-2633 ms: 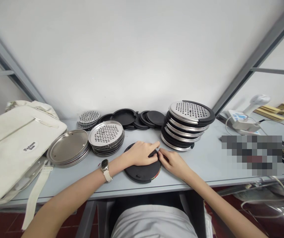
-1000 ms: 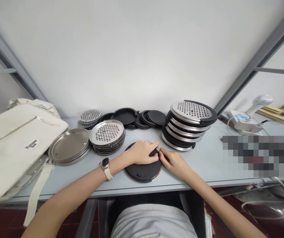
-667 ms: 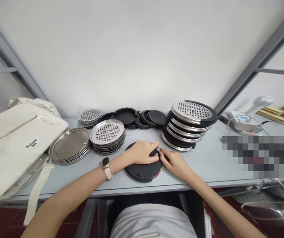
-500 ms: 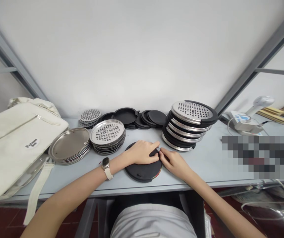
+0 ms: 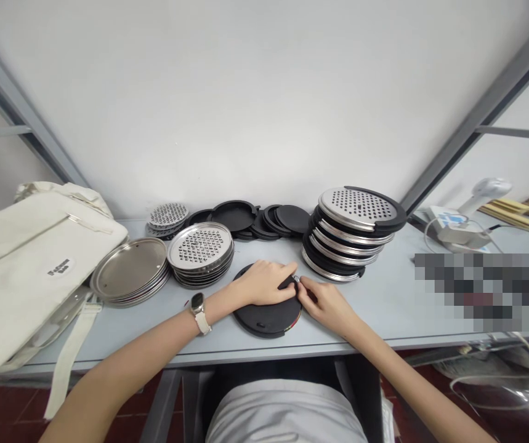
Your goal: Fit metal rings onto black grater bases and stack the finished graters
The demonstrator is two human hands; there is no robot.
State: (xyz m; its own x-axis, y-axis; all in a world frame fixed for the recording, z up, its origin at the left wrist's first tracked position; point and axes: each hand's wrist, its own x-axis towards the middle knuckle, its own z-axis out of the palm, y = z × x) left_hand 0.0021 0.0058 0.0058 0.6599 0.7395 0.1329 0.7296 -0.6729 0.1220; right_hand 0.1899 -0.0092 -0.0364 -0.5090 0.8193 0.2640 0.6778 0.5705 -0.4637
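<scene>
A round black disc (image 5: 268, 317) lies on the table near its front edge, with a thin red and yellow strip showing at its right rim. My left hand (image 5: 266, 283) rests on top of the disc, palm down, its fingers spread toward the right rim. At that rim my right hand (image 5: 317, 298) pinches with thumb and forefinger; a small shiny bit shows between the two hands, but what the pinch holds is too small to make out.
Behind are perforated metal discs (image 5: 202, 246), black round covers (image 5: 234, 216) and a tall stack of discs in black covers (image 5: 359, 209). Plain metal discs (image 5: 130, 267) and a cream bag (image 5: 37, 258) stand left. A white device (image 5: 458, 231) with cables is right.
The black disc has turned very slightly under my left hand. My right fingertips have shifted a little at its rim.
</scene>
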